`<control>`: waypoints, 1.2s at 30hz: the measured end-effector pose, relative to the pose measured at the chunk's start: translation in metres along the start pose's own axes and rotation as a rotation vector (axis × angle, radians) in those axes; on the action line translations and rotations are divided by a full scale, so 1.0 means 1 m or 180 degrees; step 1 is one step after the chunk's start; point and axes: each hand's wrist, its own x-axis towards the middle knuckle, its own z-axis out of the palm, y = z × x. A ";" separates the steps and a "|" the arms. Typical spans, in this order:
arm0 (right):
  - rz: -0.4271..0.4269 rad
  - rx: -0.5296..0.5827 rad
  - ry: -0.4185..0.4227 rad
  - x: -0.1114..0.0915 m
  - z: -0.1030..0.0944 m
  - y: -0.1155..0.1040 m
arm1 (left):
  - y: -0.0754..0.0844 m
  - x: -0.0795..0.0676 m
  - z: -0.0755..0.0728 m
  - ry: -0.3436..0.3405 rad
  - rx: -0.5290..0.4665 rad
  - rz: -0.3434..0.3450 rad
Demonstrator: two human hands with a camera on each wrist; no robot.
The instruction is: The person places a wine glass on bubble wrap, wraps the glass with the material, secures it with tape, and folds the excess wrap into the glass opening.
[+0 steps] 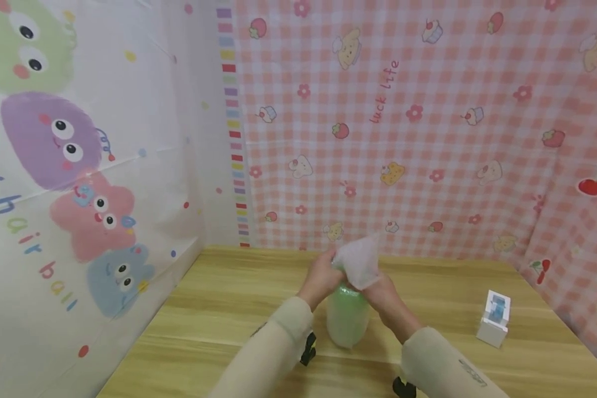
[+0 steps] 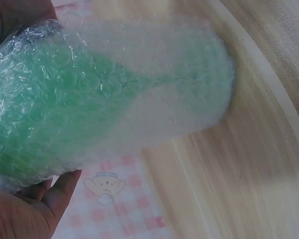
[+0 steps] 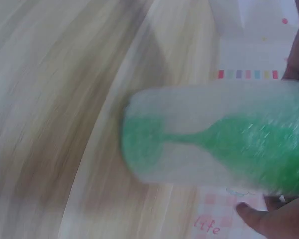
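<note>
A green stemmed glass (image 3: 239,144) shows through a sleeve of bubble wrap (image 2: 189,55); its bowl, thin stem and round foot are visible. In the head view the wrapped glass (image 1: 347,323) stands upright at the middle of the table, its foot low. My left hand (image 1: 322,278) grips the upper end of the wrap from the left. From the right, my right hand (image 1: 385,301) holds the same end. A loose flap of wrap (image 1: 359,260) rises above both hands and hides some fingers. The glass's rim is covered.
A small white box-shaped holder (image 1: 494,320) with a blue piece in it stands on the right of the wooden table (image 1: 219,315). Behind the table hangs a pink checked cloth (image 1: 378,138). A white printed sheet (image 1: 144,138) covers the left side.
</note>
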 end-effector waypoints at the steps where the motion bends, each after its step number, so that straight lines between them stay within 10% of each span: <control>1: 0.0077 -0.0043 0.0051 -0.005 -0.001 -0.002 | 0.000 -0.001 0.001 0.0026 0.0029 -0.0004; 7: 0.0413 -0.0637 0.0353 -0.051 0.017 -0.099 | 0.000 -0.001 0.002 0.0297 0.0220 0.0082; 15: 0.0252 -0.0975 0.0847 -0.050 0.022 -0.099 | -0.007 0.000 0.006 0.0452 0.0099 0.0349; 24: 0.0048 -0.1080 0.0842 -0.048 0.028 -0.094 | -0.016 -0.003 -0.015 -0.0535 -0.0423 0.0564; 29: 0.0193 -0.1123 0.0820 -0.047 0.026 -0.098 | -0.003 -0.002 -0.024 -0.0806 -0.0119 0.0812; 36: 0.0380 -0.0984 0.0585 -0.048 0.021 -0.101 | -0.001 -0.007 -0.019 -0.0379 0.0721 0.1414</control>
